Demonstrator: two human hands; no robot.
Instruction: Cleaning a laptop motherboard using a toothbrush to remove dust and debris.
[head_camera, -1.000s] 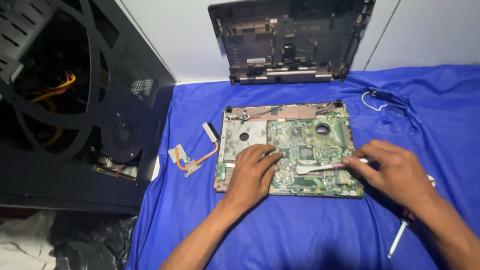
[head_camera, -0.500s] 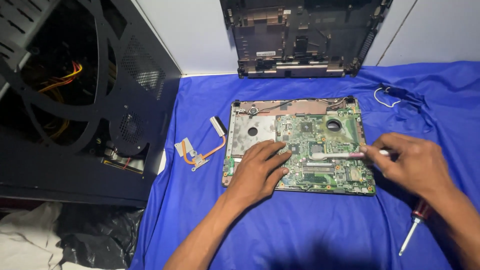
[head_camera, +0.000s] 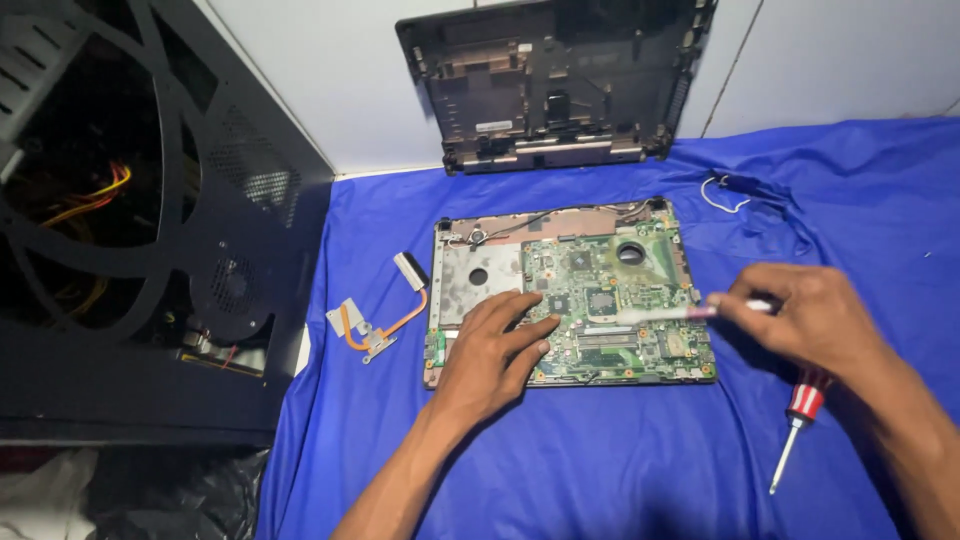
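My left hand (head_camera: 495, 350) lies flat, fingers spread, on the lower left part of the laptop motherboard (head_camera: 600, 300), covering the board's corner beneath the palm, so I cannot tell what sits there. My right hand (head_camera: 815, 320) pinches a thin brush (head_camera: 670, 314) by its handle; the pale tip reaches over the middle of the green board. The tool is blurred, and I cannot make out whether the tip touches the board or hangs just above it. My fingers hide the handle's far end.

The motherboard sits in its opened base tray on the blue cloth (head_camera: 600, 470), near the middle of the table. Its small parts are too fine to tell apart, save a round opening near the top right corner.

Just below my right wrist lies a screwdriver (head_camera: 795, 425) with a red and white handle, partly tucked under my forearm. Left of the board rests a copper heat pipe assembly (head_camera: 378, 318), apart from it. A dark laptop shell (head_camera: 555, 85) leans on the wall behind, its top cut off by the frame. A thin white cable (head_camera: 722, 192) lies on the cloth at the upper right. An open black computer case (head_camera: 140, 230) fills the left, coloured wires dim inside.
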